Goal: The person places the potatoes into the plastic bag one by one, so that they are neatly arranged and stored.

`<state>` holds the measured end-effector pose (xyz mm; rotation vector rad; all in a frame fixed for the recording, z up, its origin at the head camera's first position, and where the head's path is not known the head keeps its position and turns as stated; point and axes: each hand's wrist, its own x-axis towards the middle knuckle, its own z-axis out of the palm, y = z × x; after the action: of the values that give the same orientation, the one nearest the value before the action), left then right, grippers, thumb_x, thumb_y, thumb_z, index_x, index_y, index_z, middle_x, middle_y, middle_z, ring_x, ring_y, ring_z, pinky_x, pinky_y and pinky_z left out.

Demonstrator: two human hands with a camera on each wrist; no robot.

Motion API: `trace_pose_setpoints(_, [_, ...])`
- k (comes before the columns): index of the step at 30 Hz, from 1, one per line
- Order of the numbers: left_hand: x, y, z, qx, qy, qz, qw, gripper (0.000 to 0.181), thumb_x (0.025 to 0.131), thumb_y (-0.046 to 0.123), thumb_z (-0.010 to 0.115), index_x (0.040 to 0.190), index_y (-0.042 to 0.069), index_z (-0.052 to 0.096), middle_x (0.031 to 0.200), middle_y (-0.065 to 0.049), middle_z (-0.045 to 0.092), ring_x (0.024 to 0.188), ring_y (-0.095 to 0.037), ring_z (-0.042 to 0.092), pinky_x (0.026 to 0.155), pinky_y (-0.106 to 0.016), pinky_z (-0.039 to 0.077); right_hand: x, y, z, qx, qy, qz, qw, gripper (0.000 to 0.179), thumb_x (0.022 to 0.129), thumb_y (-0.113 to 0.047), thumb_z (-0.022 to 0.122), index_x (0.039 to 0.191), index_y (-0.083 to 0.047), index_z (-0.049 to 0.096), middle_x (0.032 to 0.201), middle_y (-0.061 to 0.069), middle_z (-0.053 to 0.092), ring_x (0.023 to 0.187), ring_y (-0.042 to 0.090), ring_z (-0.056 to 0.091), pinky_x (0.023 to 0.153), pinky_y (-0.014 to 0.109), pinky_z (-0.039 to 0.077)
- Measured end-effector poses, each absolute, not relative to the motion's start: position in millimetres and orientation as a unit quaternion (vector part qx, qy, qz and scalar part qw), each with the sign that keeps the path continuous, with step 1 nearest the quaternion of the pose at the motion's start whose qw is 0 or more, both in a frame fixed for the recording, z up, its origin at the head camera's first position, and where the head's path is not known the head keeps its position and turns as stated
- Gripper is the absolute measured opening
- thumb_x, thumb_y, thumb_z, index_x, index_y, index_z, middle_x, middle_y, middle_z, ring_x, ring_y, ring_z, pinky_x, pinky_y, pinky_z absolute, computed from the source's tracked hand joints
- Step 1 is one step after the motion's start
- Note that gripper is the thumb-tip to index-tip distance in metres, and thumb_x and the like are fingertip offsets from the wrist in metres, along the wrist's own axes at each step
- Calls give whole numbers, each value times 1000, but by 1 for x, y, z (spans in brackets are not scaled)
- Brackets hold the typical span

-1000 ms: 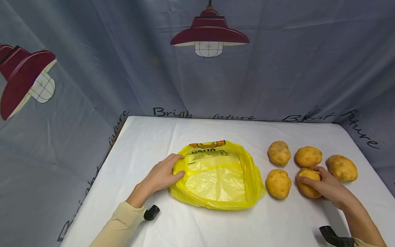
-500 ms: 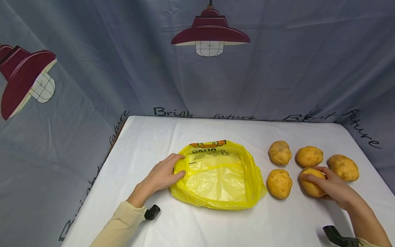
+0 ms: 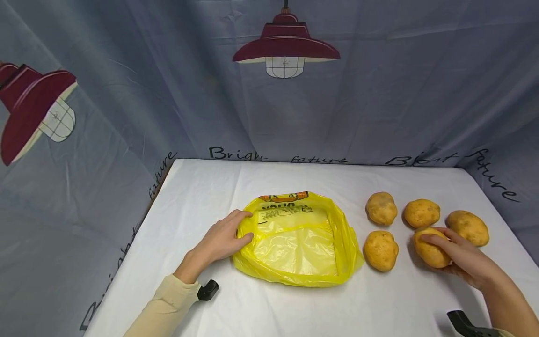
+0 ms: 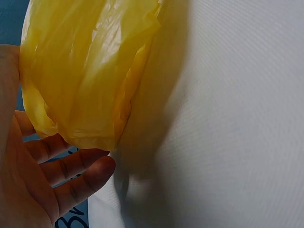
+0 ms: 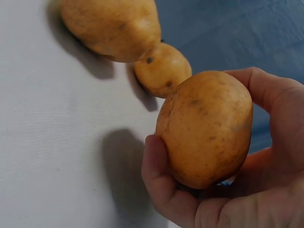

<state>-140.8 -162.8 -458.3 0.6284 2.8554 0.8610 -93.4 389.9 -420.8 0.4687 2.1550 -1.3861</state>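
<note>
A yellow plastic bag (image 3: 294,252) lies with its mouth spread wide on the table, dark print along its far edge. My left hand (image 3: 225,236) holds its left rim; in the left wrist view several fingers (image 4: 71,171) lie along the outside of the bag (image 4: 85,71). Off to the right, my right hand (image 3: 465,255) grips a potato (image 3: 431,248) between thumb and fingers. In the right wrist view this potato (image 5: 206,130) hangs just above the cloth, its shadow apart from it. Beside it rest more potatoes, the nearest on its left being a roundish potato (image 3: 381,251).
Behind the held potato sit a middle potato (image 3: 421,213) and a larger potato (image 3: 467,228), with another potato (image 3: 381,208) to their left. White cloth (image 3: 202,182) covers the table. A grey-blue curtain (image 3: 189,93) with printed lamps closes off the back and sides.
My right hand has lifted the potato slightly and carried it a little to the right. The left hand and the bag have stayed in place.
</note>
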Motion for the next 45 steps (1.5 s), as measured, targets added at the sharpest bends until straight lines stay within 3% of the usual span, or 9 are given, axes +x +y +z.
trace_pose_setpoints(7, [-141, -163, -459, 202, 936, 284, 48, 53, 91, 38, 62, 139, 16, 56, 134, 1, 58, 117, -21, 58, 99, -44, 45, -92, 393, -414, 161, 783, -542, 258, 85, 106, -45, 41, 150, 14, -1, 132, 30, 35, 98, 16, 56, 83, 42, 56])
trace_pose_setpoints(17, [-140, -163, -459, 203, 937, 282, 43, 53, 91, 38, 63, 138, 16, 56, 133, 2, 58, 115, -20, 59, 98, -43, 46, -95, 382, -397, 137, 785, -552, 245, 82, 107, -41, 41, 151, 12, -3, 129, 28, 35, 94, 17, 59, 82, 43, 57])
trace_pose_setpoints(24, [-140, -163, -458, 202, 937, 282, 43, 52, 91, 38, 63, 138, 16, 57, 133, 2, 58, 115, -20, 59, 97, -43, 46, -102, 368, -383, 104, 787, -558, 242, 84, 108, -39, 40, 154, 8, -14, 133, 30, 29, 94, 16, 60, 81, 40, 57])
trace_pose_setpoints(34, [-140, -163, -458, 203, 935, 287, 43, 52, 91, 38, 63, 138, 16, 57, 132, 2, 58, 114, -20, 59, 97, -43, 46, -116, 336, -368, 58, 811, -538, 221, 65, 107, -38, 44, 150, 5, 19, 130, 26, 39, 95, 21, 59, 77, 37, 57])
trace_pose_setpoints(45, [-139, -163, -458, 204, 936, 285, 43, 52, 91, 38, 63, 139, 17, 56, 133, 3, 58, 114, -20, 59, 97, -43, 47, -133, 295, -355, 14, 835, -491, 247, 72, 104, -41, 51, 153, 3, 22, 130, 25, 46, 101, 26, 57, 81, 38, 55])
